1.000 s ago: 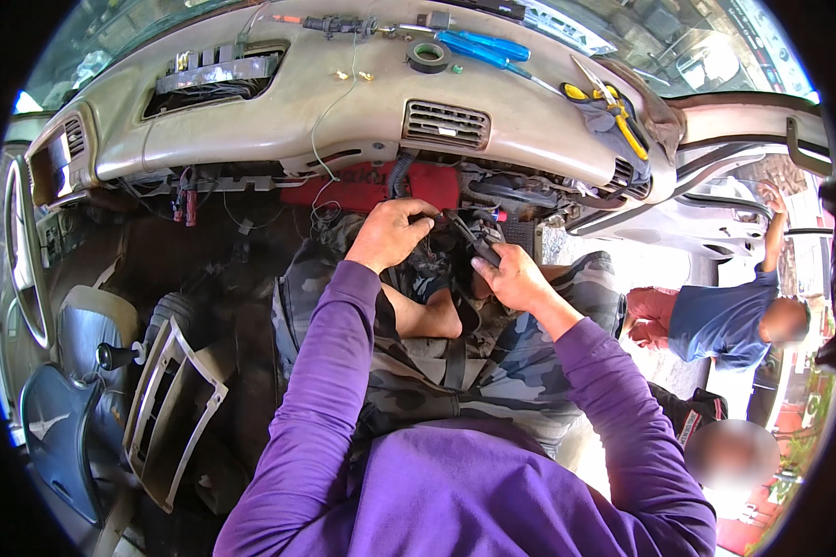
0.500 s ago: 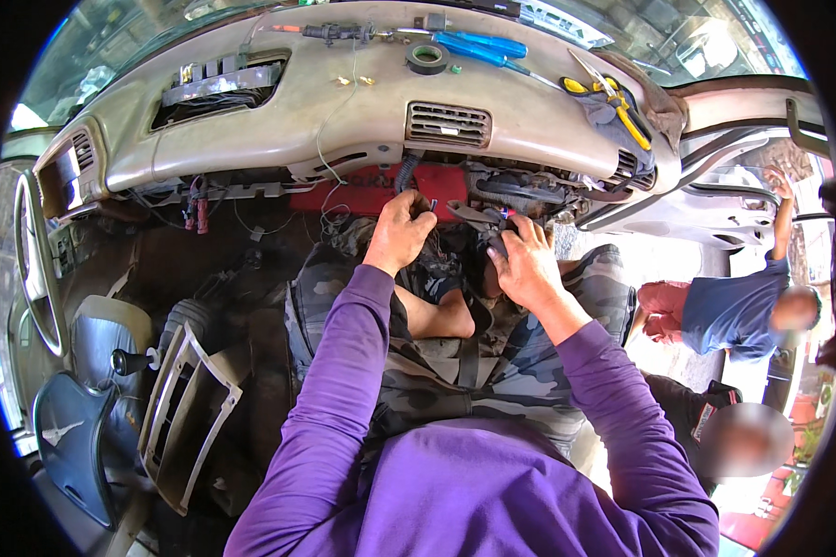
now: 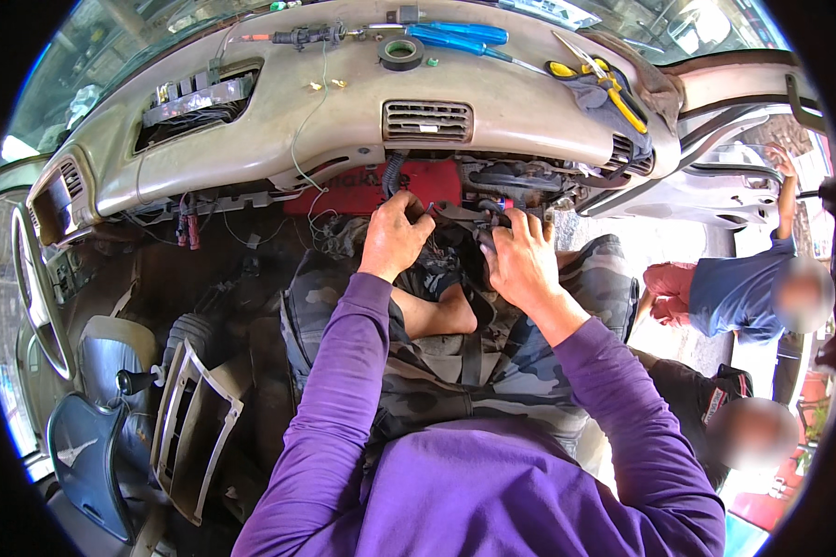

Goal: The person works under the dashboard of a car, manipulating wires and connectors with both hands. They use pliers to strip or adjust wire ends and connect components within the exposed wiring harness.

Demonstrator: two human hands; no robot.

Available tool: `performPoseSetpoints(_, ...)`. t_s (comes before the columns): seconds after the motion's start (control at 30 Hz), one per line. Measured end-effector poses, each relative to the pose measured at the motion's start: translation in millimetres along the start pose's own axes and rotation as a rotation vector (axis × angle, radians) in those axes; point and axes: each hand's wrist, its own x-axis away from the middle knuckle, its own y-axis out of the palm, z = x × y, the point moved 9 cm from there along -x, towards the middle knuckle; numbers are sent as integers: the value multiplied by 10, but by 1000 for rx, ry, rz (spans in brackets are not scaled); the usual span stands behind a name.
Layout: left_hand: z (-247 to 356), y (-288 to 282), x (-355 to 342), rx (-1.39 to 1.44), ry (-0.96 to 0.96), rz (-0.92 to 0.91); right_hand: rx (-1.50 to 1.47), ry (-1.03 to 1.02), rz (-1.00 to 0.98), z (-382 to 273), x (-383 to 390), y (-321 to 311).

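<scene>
My left hand (image 3: 398, 237) is pinched closed below the dashboard's middle. A thin wire seems to be at its fingertips, but it is too small to make out for certain. My right hand (image 3: 525, 255) is wrapped around a pair of pliers (image 3: 457, 213). Their grey jaws point left, close to the left fingertips; whether they touch is unclear. Above the left hand hangs a black corrugated wire sleeve (image 3: 393, 172), in front of a red sheet (image 3: 437, 181). A thin pale wire (image 3: 297, 139) runs down over the dashboard to the left of my hands.
On the dashboard (image 3: 325, 130) lie a roll of black tape (image 3: 400, 54), blue-handled screwdrivers (image 3: 455, 35) and yellow-handled pliers (image 3: 622, 102). A removed trim frame (image 3: 172, 427) and a gear lever (image 3: 137, 381) are at left. Two people, one in a blue shirt (image 3: 738, 295), are outside the open door at right.
The pliers' jaws have swung and shifted left, closer to my left fingertips. Both hands stay in nearly the same place. The view has shifted slightly.
</scene>
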Motion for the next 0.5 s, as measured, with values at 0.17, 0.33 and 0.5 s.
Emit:
performPoseSetpoints(0.17, -36, -8, -31, -87, -8, 63, 5, -14, 38, -20, -1, -42)
performPoseSetpoints(0.33, -37, 14, -24, -70, -11, 20, -34, -5, -4, -2, -2, 16)
performPoseSetpoints(0.5, -55, 16, -38, -42, 39, 16, -79, 12, -15, 19, -1, 42)
